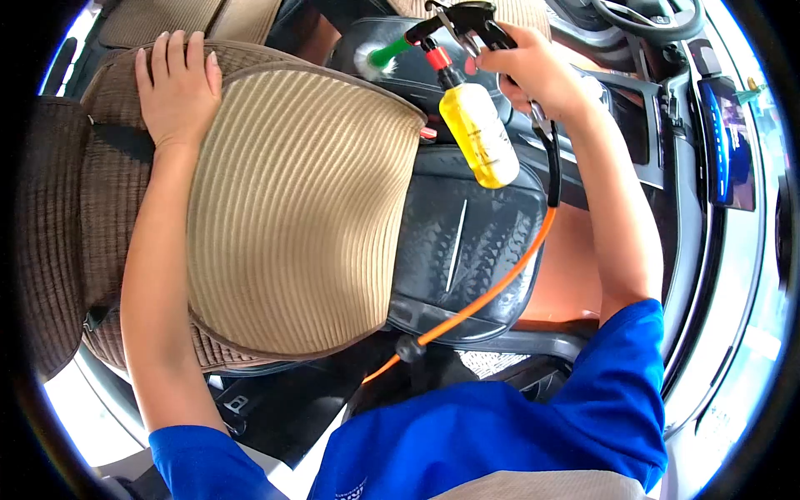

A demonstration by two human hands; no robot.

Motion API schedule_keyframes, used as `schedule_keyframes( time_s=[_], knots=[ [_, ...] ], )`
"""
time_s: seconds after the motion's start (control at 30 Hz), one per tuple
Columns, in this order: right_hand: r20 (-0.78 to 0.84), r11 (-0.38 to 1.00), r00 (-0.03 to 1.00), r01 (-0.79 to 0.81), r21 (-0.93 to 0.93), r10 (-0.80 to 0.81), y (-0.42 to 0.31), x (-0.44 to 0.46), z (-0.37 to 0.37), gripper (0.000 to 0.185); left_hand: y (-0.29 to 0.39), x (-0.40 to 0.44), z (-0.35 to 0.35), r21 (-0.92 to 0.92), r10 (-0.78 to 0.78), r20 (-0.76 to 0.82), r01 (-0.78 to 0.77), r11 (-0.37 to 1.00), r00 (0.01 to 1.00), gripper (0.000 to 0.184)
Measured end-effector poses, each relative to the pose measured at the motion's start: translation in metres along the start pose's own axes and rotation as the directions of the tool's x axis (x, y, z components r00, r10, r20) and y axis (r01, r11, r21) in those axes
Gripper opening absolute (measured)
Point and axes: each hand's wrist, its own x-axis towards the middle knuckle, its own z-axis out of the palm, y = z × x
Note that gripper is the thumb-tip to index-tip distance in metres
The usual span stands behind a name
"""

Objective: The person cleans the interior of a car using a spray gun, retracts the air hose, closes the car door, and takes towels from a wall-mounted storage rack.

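Note:
My right hand is wrapped round the handle of a black air spray gun. Below the gun hangs a bottle of yellow liquid with a red collar. Its green nozzle ends in white bristles over a black leather part of the car interior. My left hand lies flat, fingers spread, on the brown seat cover. Beside it, a beige ribbed seat cushion is folded back, baring the black leather seat, which has shiny, wet-looking patches.
An orange air hose runs from the gun across the seat's front edge towards my body. The steering wheel is at the top right, with a screen on the right. A black mat-like sheet lies by the door opening.

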Motion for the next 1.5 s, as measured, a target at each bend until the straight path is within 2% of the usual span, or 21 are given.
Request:
schedule_keyframes(
  time_s=[0.1,0.23,0.3,0.4,0.47,0.6,0.67,0.77,0.8,0.83,0.87,0.93,0.97,1.0,1.13,1.2,1.27,1.33,1.37,1.47,1.5],
  knots=[
    [-0.065,0.998,0.997,-0.044,0.048,0.047,0.013,-0.037,-0.014,0.024,0.001,0.0,0.002,0.027,-0.008,-0.031,0.009,1.0,0.999,0.031],
    [-0.253,0.973,0.942,-0.231,-0.016,0.219,0.024,-0.104,-0.039,0.013,0.001,0.001,-0.001,0.056,-0.003,0.003,0.003,0.998,1.0,0.032],
    [-0.332,0.965,0.91,-0.263,-0.004,0.247,0.039,-0.135,-0.049,0.009,0.001,0.001,-0.002,0.072,0.001,0.017,-0.002,0.997,1.0,0.032],
    [-0.395,0.908,0.857,-0.404,-0.114,0.332,0.038,-0.169,-0.049,0.019,0.002,0.002,-0.006,0.101,0.007,0.051,-0.012,0.995,0.999,0.033],
    [-0.382,0.923,0.878,-0.362,-0.133,0.289,0.044,-0.178,-0.038,0.033,0.003,0.002,-0.007,0.133,0.004,0.074,-0.014,0.991,0.997,0.034],
    [-0.277,0.946,0.906,-0.317,0.061,0.321,0.068,-0.171,-0.011,0.03,0.004,0.005,-0.013,0.165,0.002,0.155,-0.028,0.986,0.988,0.035],
    [-0.317,0.964,0.912,-0.233,0.125,0.261,0.089,-0.166,0.003,0.025,0.006,0.006,-0.014,0.161,0.003,0.167,-0.03,0.987,0.986,0.036],
    [-0.424,0.975,0.88,-0.215,0.049,0.215,0.097,-0.178,0.012,0.027,0.004,0.004,-0.011,0.187,0.01,0.167,-0.041,0.982,0.986,0.036],
    [-0.479,0.978,0.858,-0.21,-0.003,0.183,0.097,-0.187,0.015,0.027,0.003,0.004,-0.008,0.158,0.034,0.063,-0.044,0.987,0.997,0.033],
    [-0.505,0.962,0.832,-0.273,-0.011,0.23,0.094,-0.195,0.02,0.032,0.001,0.004,-0.005,0.129,0.053,-0.045,-0.047,0.991,0.998,0.03],
    [-0.528,0.942,0.802,-0.336,-0.016,0.277,0.091,-0.203,0.024,0.037,0.001,0.004,-0.005,0.138,0.057,-0.036,-0.051,0.989,0.998,0.03],
    [-0.58,0.96,0.792,-0.274,-0.058,0.191,0.095,-0.212,0.041,0.044,0.003,0.003,-0.007,0.181,0.03,0.077,-0.043,0.983,0.997,0.034],
    [-0.564,0.947,0.794,-0.315,-0.06,0.228,0.09,-0.211,0.047,0.047,0.002,0.003,-0.005,0.167,0.03,0.065,-0.041,0.985,0.997,0.034],
    [-0.561,0.966,0.813,-0.244,-0.082,0.157,0.098,-0.21,0.054,0.049,0.002,0.002,-0.004,0.17,0.034,0.069,-0.045,0.984,0.997,0.034],
    [-0.483,0.992,0.868,-0.124,0.011,0.114,0.106,-0.18,0.086,0.05,0.003,0.004,-0.005,0.167,0.032,0.067,-0.043,0.985,0.997,0.034],
    [-0.436,0.988,0.89,-0.089,0.122,0.134,0.11,-0.163,0.104,0.048,0.003,0.004,-0.006,0.18,0.03,0.076,-0.044,0.983,0.997,0.034],
    [-0.426,0.978,0.904,0.051,0.201,0.04,0.112,-0.155,0.121,0.047,0.002,0.003,-0.004,0.182,0.04,0.063,-0.05,0.982,0.997,0.033],
    [-0.34,0.948,0.94,0.074,0.309,0.037,0.104,-0.163,0.13,0.048,0.001,0.004,-0.004,0.195,0.044,0.066,-0.056,0.979,0.997,0.033],
    [-0.326,0.963,0.945,0.111,0.244,-0.027,0.107,-0.166,0.133,0.05,0.002,0.003,-0.004,0.205,0.042,0.076,-0.057,0.977,0.996,0.034],
    [-0.377,0.955,0.926,0.123,0.27,-0.013,0.108,-0.166,0.14,0.051,0.001,0.003,-0.001,0.192,0.07,-0.027,-0.064,0.979,0.997,0.031],
    [-0.45,0.949,0.892,0.178,0.261,-0.043,0.12,-0.162,0.146,0.051,0.001,0.003,-0.001,0.191,0.071,-0.03,-0.064,0.98,0.997,0.031]
  ],
)
